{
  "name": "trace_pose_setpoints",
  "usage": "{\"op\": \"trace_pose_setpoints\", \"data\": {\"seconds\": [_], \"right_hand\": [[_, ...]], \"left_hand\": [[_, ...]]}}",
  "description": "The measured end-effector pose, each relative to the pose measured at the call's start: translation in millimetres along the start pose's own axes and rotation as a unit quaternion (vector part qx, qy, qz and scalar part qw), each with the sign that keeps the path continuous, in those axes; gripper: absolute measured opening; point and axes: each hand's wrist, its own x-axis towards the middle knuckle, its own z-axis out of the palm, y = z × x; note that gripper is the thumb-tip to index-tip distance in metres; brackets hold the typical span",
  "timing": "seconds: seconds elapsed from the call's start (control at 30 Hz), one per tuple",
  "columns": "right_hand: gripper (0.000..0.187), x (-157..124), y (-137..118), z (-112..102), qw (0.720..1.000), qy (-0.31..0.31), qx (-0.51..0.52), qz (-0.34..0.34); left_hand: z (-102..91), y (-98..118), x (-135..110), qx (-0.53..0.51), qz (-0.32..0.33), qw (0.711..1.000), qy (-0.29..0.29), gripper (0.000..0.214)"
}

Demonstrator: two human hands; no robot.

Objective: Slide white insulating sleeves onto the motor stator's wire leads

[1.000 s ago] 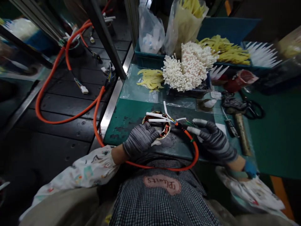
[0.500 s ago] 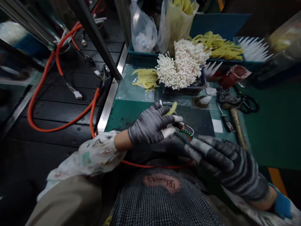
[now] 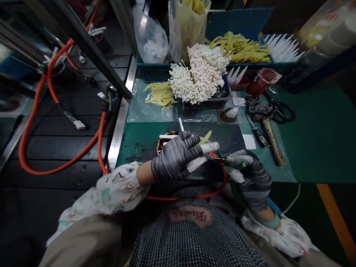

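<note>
You look mid-fixing on the orange cable (image 3: 224,177), four o'clock from your left hand (image 3: 179,155), which pinches the yellow strip (image 3: 205,137); right hand (image 3: 251,180) grips the green strip (image 3: 244,164), next probably needing steady tension.

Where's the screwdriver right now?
In the head view, the screwdriver lies right of centre, between the white square and the wooden-handled tool.

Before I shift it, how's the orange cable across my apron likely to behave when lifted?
The orange cable will probably flex but resist sharp kinks, judging by its broad, smooth curve. Lifting one spot may drag the rest, since it runs on toward your right hand.
</note>
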Motion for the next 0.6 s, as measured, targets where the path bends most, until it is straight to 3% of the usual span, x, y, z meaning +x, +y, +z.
{"op": "trace_pose_setpoints", "data": {"seconds": [0.17,0.27,0.37,0.43,0.53,0.6], "right_hand": [[0.009,-9,10,5,0.996,0.028,-0.065,-0.046],[0.013,-8,10,4,0.998,0.042,-0.043,-0.036],[0.012,-5,9,13,0.997,0.072,0.030,0.006],[0.016,-1,10,27,0.988,0.128,0.071,0.047],[0.028,6,16,54,0.957,0.216,0.146,0.126],[0.032,10,21,67,0.942,0.233,0.181,0.159]], "left_hand": [[21.9,13,-2,0.024,0.010,0.999,0.024,0.043],[32.2,12,-1,0.029,-0.014,0.997,0.064,0.043],[41.8,11,3,0.074,-0.002,0.990,0.123,0.035],[47.9,13,6,0.121,0.006,0.980,0.159,0.030],[52.4,14,8,0.175,0.012,0.971,0.163,0.036],[49.1,11,6,0.179,0.013,0.974,0.141,0.038]]}}
